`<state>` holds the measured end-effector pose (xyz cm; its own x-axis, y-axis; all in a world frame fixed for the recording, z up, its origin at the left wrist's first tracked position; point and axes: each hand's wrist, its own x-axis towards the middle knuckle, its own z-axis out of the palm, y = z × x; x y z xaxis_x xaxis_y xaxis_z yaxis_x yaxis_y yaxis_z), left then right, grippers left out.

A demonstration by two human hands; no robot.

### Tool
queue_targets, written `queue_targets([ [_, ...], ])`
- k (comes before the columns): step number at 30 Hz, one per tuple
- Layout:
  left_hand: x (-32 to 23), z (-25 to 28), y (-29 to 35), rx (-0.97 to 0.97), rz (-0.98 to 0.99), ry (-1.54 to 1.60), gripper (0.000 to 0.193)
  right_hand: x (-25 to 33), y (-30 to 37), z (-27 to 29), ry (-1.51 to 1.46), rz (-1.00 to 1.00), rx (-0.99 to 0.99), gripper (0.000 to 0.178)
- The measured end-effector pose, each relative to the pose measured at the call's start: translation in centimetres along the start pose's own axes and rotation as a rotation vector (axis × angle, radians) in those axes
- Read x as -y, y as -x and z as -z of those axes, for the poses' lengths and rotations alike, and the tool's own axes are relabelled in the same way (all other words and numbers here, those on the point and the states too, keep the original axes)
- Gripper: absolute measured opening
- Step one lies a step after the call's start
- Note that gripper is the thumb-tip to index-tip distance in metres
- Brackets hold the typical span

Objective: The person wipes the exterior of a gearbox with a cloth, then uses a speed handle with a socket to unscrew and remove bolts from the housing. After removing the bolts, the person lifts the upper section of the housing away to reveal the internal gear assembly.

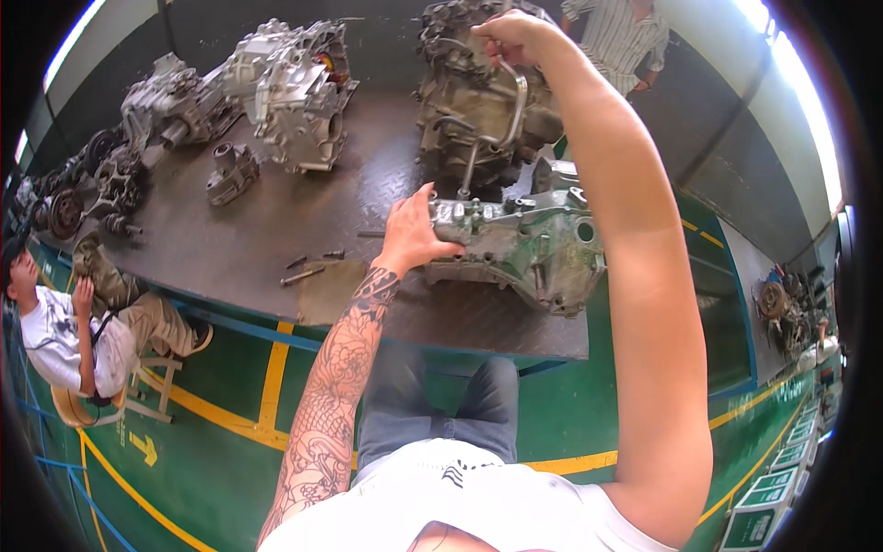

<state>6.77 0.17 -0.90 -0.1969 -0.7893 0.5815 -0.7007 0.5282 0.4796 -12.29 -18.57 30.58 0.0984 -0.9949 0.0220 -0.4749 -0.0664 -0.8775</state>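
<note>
A gearbox (524, 241) with a grey metal case lies on the table close in front of me. My left hand (414, 232) grips its left end, the thumb along the near side and the fingers up over the top. Up high, my right hand (511, 39) is closed on the upper end of a speed brace (521, 106), a cranked steel wrench. The brace slants down, and its lower end meets the top of the gearbox beside my left hand. Whatever fastener sits under that end is hidden.
Behind the gearbox stands a large dirty transmission (451, 101). More housings (299, 97) and a small metal part (232, 173) are farther left on the dark table (368, 184). Bolts (308, 273) lie near its front edge. One person (83, 340) sits at left; another (625, 41) stands beyond.
</note>
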Motion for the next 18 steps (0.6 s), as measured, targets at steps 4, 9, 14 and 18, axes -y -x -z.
queue_targets([
  [4, -0.1, 0.2, 0.1, 0.056, 0.038, 0.053, 0.125, -1.6, -1.8, -0.5, -0.029, 0.093, -0.069, 0.021],
  [9, 0.0, 0.0, 0.1, 0.026, 0.021, 0.039, 0.125, -1.8, 0.0, -3.6, 0.408, 0.399, -0.879, 0.057],
  [14, 0.2, -0.3, 0.0, 0.016, 0.013, 0.053, 0.125, -2.2, 3.8, -4.7, 0.222, 0.492, -0.706, 0.059],
  [18, 0.2, -0.2, 0.0, 0.002, -0.002, 0.004, 0.126, -3.5, 4.0, -4.0, 0.833, 1.335, -1.07, 0.031],
])
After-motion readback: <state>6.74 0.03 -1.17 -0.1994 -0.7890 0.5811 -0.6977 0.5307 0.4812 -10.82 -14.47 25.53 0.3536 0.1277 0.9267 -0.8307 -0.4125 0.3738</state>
